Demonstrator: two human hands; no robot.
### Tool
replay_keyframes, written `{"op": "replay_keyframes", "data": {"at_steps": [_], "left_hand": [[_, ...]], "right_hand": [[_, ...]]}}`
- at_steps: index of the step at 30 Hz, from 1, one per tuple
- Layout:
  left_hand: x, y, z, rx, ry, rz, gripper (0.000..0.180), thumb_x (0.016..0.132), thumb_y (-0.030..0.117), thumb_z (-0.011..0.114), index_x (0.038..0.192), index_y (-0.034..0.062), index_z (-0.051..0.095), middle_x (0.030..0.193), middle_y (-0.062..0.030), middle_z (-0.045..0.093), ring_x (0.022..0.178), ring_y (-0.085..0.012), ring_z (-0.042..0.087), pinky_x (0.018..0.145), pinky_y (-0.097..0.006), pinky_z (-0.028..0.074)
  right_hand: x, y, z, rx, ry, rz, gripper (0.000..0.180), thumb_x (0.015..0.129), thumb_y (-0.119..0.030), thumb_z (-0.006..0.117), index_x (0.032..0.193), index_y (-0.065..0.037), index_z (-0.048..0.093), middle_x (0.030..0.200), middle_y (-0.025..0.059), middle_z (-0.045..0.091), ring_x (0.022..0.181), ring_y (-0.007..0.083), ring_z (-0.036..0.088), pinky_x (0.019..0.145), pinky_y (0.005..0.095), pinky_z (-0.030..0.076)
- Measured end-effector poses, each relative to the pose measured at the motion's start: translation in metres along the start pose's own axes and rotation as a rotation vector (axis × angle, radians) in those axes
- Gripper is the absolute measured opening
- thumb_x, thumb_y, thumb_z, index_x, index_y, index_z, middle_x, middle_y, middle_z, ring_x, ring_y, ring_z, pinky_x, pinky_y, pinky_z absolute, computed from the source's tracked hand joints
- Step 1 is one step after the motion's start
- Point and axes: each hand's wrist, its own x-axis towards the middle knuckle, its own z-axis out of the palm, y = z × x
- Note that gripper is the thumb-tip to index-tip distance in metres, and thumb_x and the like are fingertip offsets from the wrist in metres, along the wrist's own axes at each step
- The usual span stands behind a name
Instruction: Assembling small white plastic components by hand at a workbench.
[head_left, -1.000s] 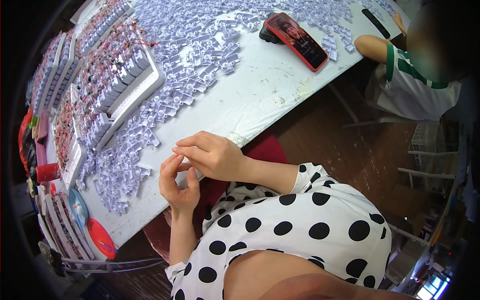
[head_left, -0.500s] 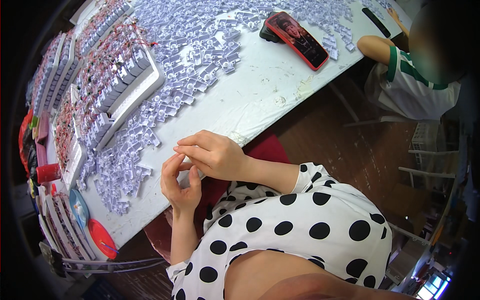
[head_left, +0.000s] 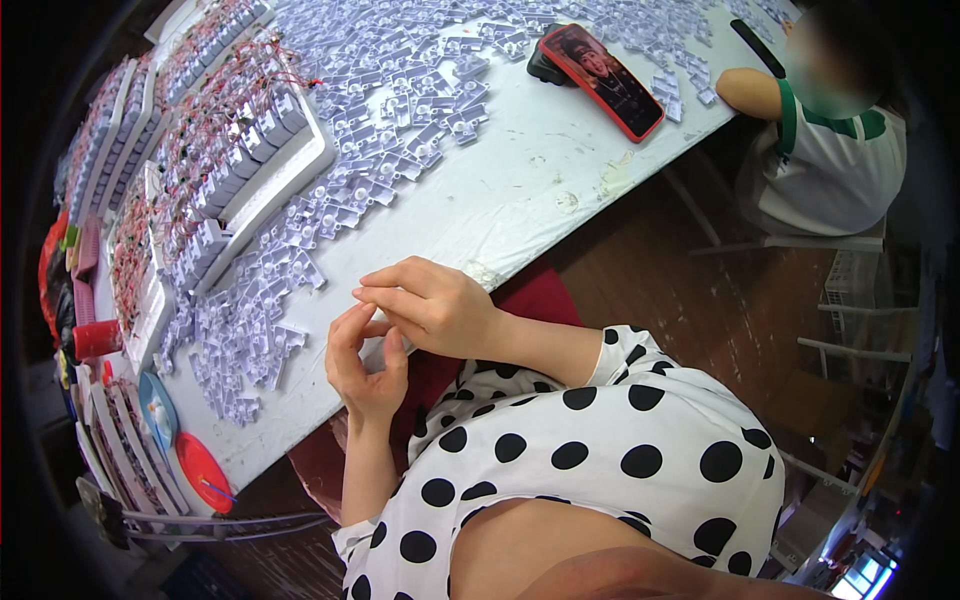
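Left hand (head_left: 362, 358) and right hand (head_left: 428, 305) met fingertip to fingertip, pinching something hidden; grasp unclear. Nearest small pale-lilac moulded plastic pieces (head_left: 262, 330) lay just beyond fingertips: probably light, stiff, best edge-pinched.

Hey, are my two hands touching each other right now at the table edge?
Touching. The head view shows the right hand lying over the left hand's raised fingertips, no gap visible between them.
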Motion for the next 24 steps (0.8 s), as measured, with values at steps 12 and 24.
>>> {"op": "replay_keyframes", "data": {"at_steps": [12,24], "left_hand": [[-0.0019,-0.0009,0.0,0.002,-0.001,-0.008,0.035,0.089,0.0,0.065,0.122,-0.0039,0.055,0.105,-0.0127,0.067,0.081,-0.019,0.068,0.081,-0.035,0.055],[-0.0034,-0.0033,-0.0008,-0.011,-0.013,0.003,0.035,0.089,-0.001,0.065,0.123,-0.005,0.054,0.11,-0.0143,0.066,0.082,-0.0198,0.068,0.082,-0.035,0.055]], "right_hand": [[-0.0003,0.0007,0.0011,-0.027,0.004,-0.006,0.037,0.071,-0.006,0.071,0.109,-0.006,0.072,0.106,0.005,0.069,0.086,0.021,0.067,0.068,0.0304,0.057],[-0.0004,0.0014,0.0007,-0.006,0.003,-0.004,0.035,0.073,-0.007,0.071,0.108,-0.006,0.071,0.106,0.006,0.07,0.086,0.0217,0.067,0.07,0.0305,0.057]]}}
